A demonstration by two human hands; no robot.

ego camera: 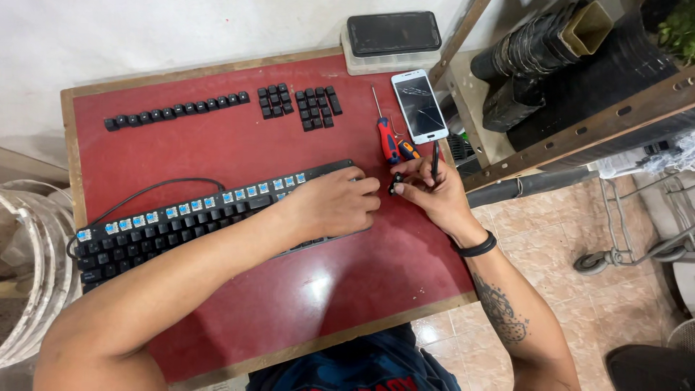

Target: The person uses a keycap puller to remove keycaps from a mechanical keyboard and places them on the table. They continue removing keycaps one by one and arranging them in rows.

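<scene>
Red surface [217, 152], tiled floor beyond right edge. Left hand [334, 204] rests closed on keyboard [145, 235] right end. Right hand [433, 194] near right edge pinches black keycap [397, 182] plus thin tool [435, 161]. Keycap likely light, rigid, slippery; hold by sides.

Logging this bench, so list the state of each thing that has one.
keyboard: top row of caps off, switches bare
loose keycaps: lined up in rows
white phone: screen cracked, dark
left hand: resting on keyboard
right hand: pinching a keycap
</scene>
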